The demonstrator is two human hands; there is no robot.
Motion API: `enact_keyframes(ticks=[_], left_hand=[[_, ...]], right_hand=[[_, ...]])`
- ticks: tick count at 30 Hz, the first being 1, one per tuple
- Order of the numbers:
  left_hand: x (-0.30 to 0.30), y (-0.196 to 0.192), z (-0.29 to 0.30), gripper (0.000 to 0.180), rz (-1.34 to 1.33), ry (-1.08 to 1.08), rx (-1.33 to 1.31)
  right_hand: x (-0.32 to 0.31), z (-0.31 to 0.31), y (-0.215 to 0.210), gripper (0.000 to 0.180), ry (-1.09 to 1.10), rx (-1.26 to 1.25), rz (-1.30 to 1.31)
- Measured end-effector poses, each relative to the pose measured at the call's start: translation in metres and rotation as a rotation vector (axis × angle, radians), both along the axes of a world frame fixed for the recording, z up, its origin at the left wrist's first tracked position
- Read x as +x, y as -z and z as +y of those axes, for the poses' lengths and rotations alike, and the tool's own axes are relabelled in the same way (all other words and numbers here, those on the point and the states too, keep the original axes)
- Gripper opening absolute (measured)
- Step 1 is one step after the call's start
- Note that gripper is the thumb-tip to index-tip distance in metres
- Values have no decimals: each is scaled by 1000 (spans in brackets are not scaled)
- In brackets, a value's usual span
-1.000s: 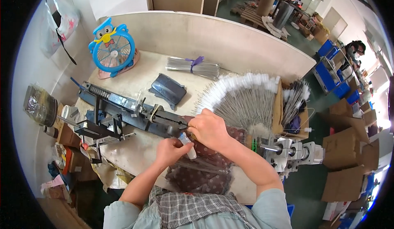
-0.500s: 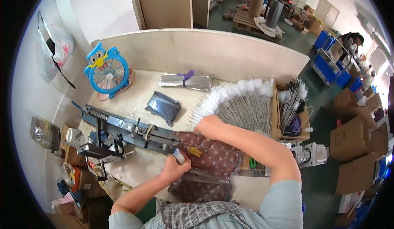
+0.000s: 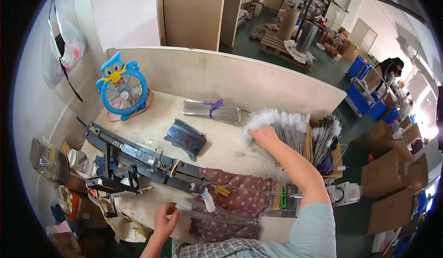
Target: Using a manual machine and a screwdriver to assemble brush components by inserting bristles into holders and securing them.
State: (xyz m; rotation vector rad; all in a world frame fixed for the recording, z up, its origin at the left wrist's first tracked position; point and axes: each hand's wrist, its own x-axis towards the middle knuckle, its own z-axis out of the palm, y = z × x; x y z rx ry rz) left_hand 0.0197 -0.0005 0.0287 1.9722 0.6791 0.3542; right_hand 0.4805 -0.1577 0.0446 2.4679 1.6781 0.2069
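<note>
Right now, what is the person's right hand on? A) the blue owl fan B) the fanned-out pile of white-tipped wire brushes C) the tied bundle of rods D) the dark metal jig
B: the right hand rests on the near edge of the fanned-out brushes, far from the fan, the tied bundle and the jig.

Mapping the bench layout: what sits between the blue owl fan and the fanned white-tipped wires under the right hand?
Head view: a tied bundle of wires and a dark flat tray, between fan and fanned wires at the right hand.
</note>
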Motion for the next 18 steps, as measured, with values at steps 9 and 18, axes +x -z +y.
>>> enact_keyframes(ticks=[9,18], left_hand=[[-4,5,-13,21,-55,-148,47],[-7,3,-13,18,-27,-100,251]], right_hand=[[-31,-4,-11,52,65,-122,103],[-47,-14,-5,76,44,-184,-82]])
